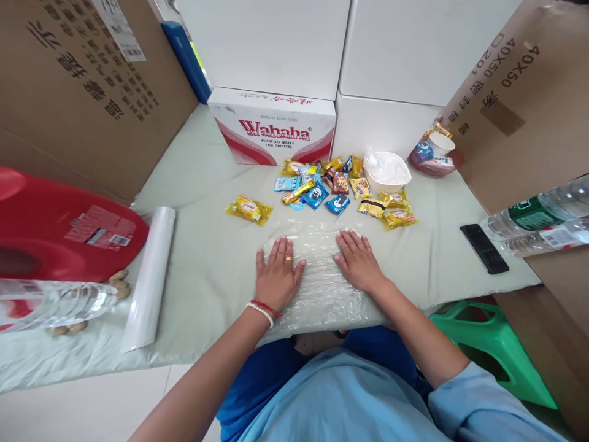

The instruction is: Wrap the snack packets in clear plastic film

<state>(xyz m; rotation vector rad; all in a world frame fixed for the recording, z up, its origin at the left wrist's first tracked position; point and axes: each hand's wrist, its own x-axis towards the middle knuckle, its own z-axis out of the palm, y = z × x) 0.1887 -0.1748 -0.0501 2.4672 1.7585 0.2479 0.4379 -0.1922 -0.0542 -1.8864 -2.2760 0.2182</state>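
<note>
A sheet of clear, wrinkled plastic film (pixel 317 294) lies on the cloth-covered table at its front edge. My left hand (pixel 277 276) rests flat on the film's left side, fingers stretched out. On its right side my right hand (pixel 358 261) lies palm down with the fingers extended. Beyond the hands is a heap of small wrapped snacks (pixel 315 195) in blue, yellow and brown packets. One yellow packet (pixel 249 210) sits apart to the left. Behind the heap, at its right, stands a white bowl (pixel 387 178) with clear plastic in it.
A film roll (pixel 151 276), a red jug (pixel 69 227) and a lying water bottle (pixel 55 304) are at the left. To the right are a phone (pixel 484 248), bottles (pixel 543 212) and a snack bowl (pixel 437 162). Boxes (pixel 276 126) wall the back; a green stool (pixel 497 350) stands below.
</note>
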